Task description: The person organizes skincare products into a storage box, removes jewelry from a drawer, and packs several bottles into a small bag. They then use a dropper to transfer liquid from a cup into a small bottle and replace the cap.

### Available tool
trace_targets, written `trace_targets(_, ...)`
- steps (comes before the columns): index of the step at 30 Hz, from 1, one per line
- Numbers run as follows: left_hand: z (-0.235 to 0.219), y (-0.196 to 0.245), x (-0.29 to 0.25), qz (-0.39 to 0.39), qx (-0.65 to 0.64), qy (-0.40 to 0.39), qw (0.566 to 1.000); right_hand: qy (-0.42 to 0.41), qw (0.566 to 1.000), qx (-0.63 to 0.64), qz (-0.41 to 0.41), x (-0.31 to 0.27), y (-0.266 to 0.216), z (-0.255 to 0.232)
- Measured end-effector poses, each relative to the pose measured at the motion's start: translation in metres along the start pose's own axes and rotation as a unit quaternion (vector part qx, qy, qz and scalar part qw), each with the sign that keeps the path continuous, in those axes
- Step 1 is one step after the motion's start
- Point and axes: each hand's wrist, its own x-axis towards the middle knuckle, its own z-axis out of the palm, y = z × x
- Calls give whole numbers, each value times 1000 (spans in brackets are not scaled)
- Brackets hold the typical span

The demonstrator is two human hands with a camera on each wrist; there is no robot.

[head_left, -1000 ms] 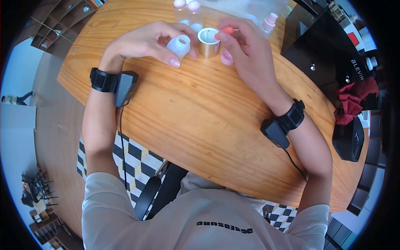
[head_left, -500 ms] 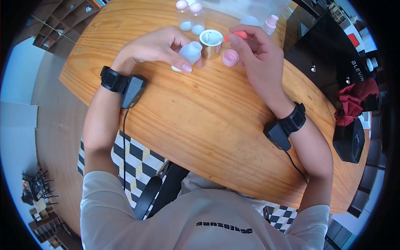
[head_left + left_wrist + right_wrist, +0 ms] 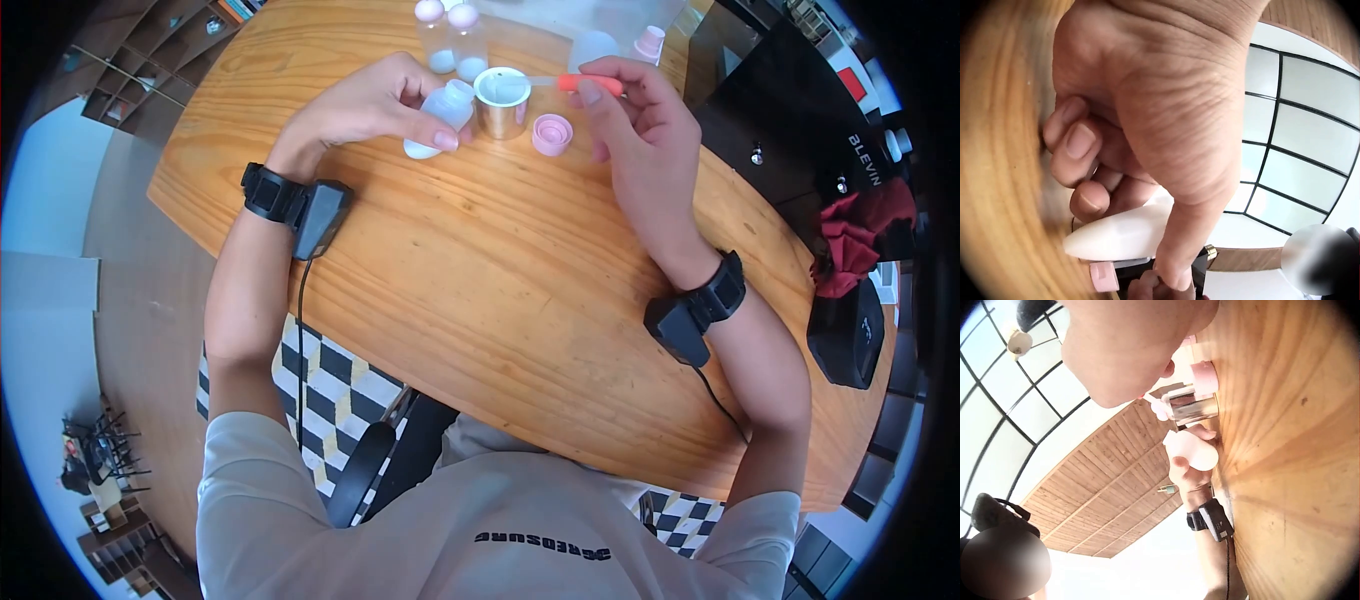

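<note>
My left hand (image 3: 370, 105) grips a translucent white bottle (image 3: 447, 104) with an uncapped neck, tilted toward a shiny metal cup (image 3: 501, 118) with a white rim. Thumb and fingers wrap the bottle's sides, and its pale body (image 3: 1122, 232) shows under the thumb in the left wrist view. Between the thumb and fingers of my right hand (image 3: 655, 135) is a dropper (image 3: 590, 84) with a red bulb, held nearly level. Its clear stem points left and overlaps the cup's rim. A pink cap (image 3: 552, 135) lies open side up to the right of the cup.
Behind the cup stand two clear bottles (image 3: 468, 45) with pale pink round tops. A pink-topped bottle (image 3: 649, 44) and a clear plastic container (image 3: 540, 40) are at the back. On the right are a black box (image 3: 770, 140), a maroon cloth (image 3: 850, 245) and a black case (image 3: 845, 335).
My right hand has drawn back to the right, and the dropper's stem has come up over the cup's rim. The bottle in my left hand has shifted right, toward the cup.
</note>
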Motion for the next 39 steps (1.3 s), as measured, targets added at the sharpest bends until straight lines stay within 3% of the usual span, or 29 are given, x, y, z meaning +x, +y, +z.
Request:
trace_targets(12,1,-8,3,-7,30,11,999,0,997,75,-6,-2,-6,1)
trace_targets(24,10,3,2,6,30,-17,999,-63,997,50,-5,-4,-6,3)
trace_targets(39,10,-3,4,16,32,-21,999,-62,996,56,-35,-4,-4,2)
